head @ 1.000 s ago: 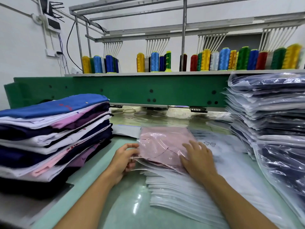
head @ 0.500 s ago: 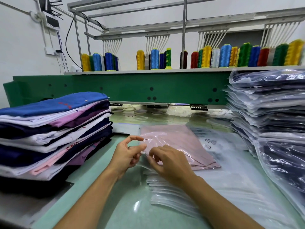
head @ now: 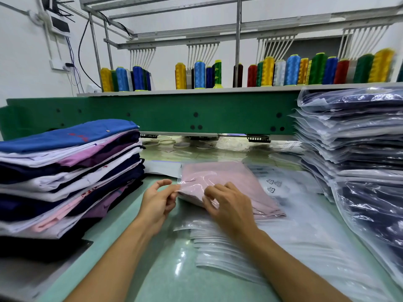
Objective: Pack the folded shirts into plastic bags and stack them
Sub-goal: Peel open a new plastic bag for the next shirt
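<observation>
A folded pink shirt (head: 231,182) lies inside a clear plastic bag on top of a pile of empty bags (head: 294,243) in the middle of the table. My left hand (head: 158,200) pinches the bag's near left corner between thumb and fingers. My right hand (head: 229,205) rests on the bag's near edge with curled fingers pinching the plastic. A stack of unpacked folded shirts (head: 67,175) stands at the left. Bagged shirts (head: 353,136) are stacked at the right.
A green machine beam (head: 174,114) runs across the back with several thread cones (head: 290,70) on the shelf above it. More bagged dark shirts (head: 375,219) lean at the near right. The pale green tabletop (head: 165,269) shows between my forearms.
My right hand moved from the top of the shirt to the bag's near left edge beside my left hand. The bag's open end now lies flatter over the pink shirt.
</observation>
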`<action>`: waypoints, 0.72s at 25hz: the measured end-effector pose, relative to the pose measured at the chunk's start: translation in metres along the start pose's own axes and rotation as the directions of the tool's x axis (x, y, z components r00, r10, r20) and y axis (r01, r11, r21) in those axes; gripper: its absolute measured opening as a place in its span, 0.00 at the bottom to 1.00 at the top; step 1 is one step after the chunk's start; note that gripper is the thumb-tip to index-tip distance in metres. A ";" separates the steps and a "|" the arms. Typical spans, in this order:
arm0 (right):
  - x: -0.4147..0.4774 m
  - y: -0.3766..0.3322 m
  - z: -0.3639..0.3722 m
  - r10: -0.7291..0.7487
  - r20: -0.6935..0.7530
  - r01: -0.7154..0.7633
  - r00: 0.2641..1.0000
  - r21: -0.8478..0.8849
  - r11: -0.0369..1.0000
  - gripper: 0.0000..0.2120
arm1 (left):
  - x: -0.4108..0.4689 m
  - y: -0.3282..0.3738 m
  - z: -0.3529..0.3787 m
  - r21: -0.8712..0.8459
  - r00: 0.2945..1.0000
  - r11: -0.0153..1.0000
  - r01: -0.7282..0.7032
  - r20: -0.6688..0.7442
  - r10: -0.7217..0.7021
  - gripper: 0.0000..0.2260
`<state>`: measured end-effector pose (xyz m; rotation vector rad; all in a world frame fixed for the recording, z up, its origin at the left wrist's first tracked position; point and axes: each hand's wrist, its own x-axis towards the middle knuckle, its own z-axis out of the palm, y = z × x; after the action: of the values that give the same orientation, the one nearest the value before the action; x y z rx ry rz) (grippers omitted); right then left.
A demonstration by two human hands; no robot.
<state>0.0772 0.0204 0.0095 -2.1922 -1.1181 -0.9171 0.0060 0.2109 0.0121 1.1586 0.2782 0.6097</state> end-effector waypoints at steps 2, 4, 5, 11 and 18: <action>0.000 0.012 -0.002 0.057 0.012 -0.057 0.998 0.013 0.998 0.07 | 0.005 0.002 -0.008 -0.096 0.998 0.995 -0.001 -0.063 -0.005 0.10; 0.001 0.024 -0.007 0.096 0.006 -0.096 0.995 -0.002 0.995 0.06 | 0.009 0.002 -0.014 -0.159 0.995 0.987 -0.006 -0.100 -0.010 0.11; 0.001 0.029 -0.010 0.108 -0.003 -0.108 0.994 -0.016 0.994 0.06 | 0.011 0.002 -0.015 -0.180 0.993 0.984 -0.007 -0.116 -0.014 0.11; -0.001 0.056 -0.028 0.121 -0.073 -0.131 0.990 -0.150 0.980 0.04 | 0.013 0.006 -0.021 -0.264 0.967 0.964 -0.018 -0.250 -0.050 0.10; -0.006 0.070 -0.035 0.311 -0.068 -0.311 0.948 0.002 0.950 0.02 | 0.008 0.012 -0.024 -0.297 0.913 0.955 -0.028 -0.396 -0.097 0.06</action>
<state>0.1216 -0.0438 0.0175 -2.2427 -0.7090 -0.8486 -0.0035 0.2369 0.0145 0.7263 0.5426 0.8310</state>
